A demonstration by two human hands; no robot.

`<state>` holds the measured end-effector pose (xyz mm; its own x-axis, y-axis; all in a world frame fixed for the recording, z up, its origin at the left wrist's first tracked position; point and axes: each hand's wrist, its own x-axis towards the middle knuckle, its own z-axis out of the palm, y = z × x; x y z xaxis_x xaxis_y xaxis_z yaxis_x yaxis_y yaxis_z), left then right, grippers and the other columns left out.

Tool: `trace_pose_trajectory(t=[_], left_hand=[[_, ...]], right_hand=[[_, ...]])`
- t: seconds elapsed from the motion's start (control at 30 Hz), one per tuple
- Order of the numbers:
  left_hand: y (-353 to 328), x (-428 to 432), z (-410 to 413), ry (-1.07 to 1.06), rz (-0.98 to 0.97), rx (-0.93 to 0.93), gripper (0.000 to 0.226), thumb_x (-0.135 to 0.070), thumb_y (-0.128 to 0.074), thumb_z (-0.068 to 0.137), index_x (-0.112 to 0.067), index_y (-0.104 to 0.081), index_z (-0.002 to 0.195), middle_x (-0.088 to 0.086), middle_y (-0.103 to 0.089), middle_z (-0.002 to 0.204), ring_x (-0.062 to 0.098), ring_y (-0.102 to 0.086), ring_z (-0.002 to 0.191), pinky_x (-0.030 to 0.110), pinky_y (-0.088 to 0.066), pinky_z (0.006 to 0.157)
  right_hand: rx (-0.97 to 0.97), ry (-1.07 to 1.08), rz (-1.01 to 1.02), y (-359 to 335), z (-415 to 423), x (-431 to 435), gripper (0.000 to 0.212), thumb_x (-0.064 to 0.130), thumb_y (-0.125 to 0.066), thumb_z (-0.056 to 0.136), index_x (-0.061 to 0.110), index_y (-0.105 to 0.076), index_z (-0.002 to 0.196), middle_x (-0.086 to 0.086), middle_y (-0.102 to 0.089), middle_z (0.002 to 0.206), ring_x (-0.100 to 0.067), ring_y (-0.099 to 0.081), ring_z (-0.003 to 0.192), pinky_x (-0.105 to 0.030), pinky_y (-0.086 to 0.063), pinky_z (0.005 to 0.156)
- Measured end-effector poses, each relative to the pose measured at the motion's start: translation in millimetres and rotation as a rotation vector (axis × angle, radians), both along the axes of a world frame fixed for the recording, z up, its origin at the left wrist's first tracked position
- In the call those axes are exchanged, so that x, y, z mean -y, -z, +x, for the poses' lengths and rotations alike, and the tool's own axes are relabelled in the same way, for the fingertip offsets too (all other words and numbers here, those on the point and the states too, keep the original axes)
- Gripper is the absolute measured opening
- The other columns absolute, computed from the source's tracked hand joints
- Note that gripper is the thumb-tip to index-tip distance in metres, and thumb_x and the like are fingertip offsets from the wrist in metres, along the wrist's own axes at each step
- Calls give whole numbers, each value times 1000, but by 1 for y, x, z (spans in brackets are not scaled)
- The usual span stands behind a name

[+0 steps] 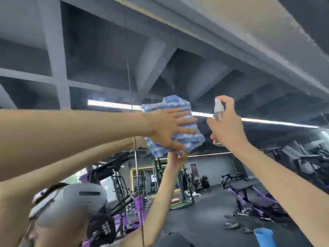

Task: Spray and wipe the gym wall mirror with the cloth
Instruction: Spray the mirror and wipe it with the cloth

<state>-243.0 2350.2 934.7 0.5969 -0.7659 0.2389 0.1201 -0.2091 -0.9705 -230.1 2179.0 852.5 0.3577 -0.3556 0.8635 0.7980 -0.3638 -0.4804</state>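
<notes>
Mirror: the wall mirror (89,59) fills almost the whole frame; a thin vertical seam (129,82) between two panes runs down left of centre.
Cloth: a folded blue-and-white cloth (175,104) lies flat against the glass at the centre of the frame, just right of the seam.
Left hand: the left hand (167,129) reaches in from the left edge and presses the cloth onto the mirror, palm down, fingers straight and spread apart across the fabric, not curled round it.
Spray bottle: a small clear spray bottle (218,108) with a white nozzle stands roughly upright right of centre, just beside the cloth and apart from it.
Right hand: the right hand (228,125) comes up from the lower right and is clamped round the bottle, fingers wrapped on its body and one finger hooked over the top of the nozzle.
Reflected arms: both raised arms are mirrored in the lower half; a reflected hand (178,155) meets the lower edge of the cloth.
Reflected room: a long ceiling light strip (110,104) crosses the middle of the frame behind the cloth, and a purple-framed bench (249,189) stands on dark flooring at lower right.
Lower right corner: a blue object (263,236), blurred; what it is cannot be told.
</notes>
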Motion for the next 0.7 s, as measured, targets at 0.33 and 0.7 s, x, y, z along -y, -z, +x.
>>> trace_pose_trajectory(t=[0.33,0.7], left_hand=[[-153,-20,-7,161,-908,465,69,-61,-40,93,-28,-24,152,9,-8,162,32,-5,148,42,2,119],[-110,-28,-1,254,-721,491,70,-64,-23,93,-27,-25,153,9,-13,162,33,-8,148,40,0,120]], right_hand=[[93,-27,-133,-48,20,20,51,6,-46,90,34,-31,130,-6,-54,87,-33,-61,60,-40,-57,51],[97,-111,-10,-51,22,11,48,6,-47,90,31,-33,128,-5,-52,90,-26,-58,48,-35,-55,47]])
